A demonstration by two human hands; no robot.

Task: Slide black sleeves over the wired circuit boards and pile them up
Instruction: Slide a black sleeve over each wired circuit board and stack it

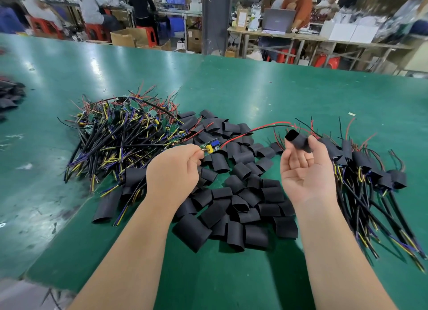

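Pinching circuit board [212, 148] by one end, left hand [176, 170] faces right hand [305, 173] clamping black sleeve [300, 141].

The bench [254, 89] has a glossy green surface with scuff marks along its left side. A grey pillar [214, 20] stands behind its far edge. Right of the pillar, a laptop [279, 20] and white boxes [352, 31] sit on a wooden table [324, 39]. Left of the pillar: seated people [92, 6], red stools [149, 35], an open cardboard box [122, 39].

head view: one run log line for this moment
left hand: pinches circuit board | right hand: holds black sleeve | state: sleeve not yet on board | sleeved pile: right side
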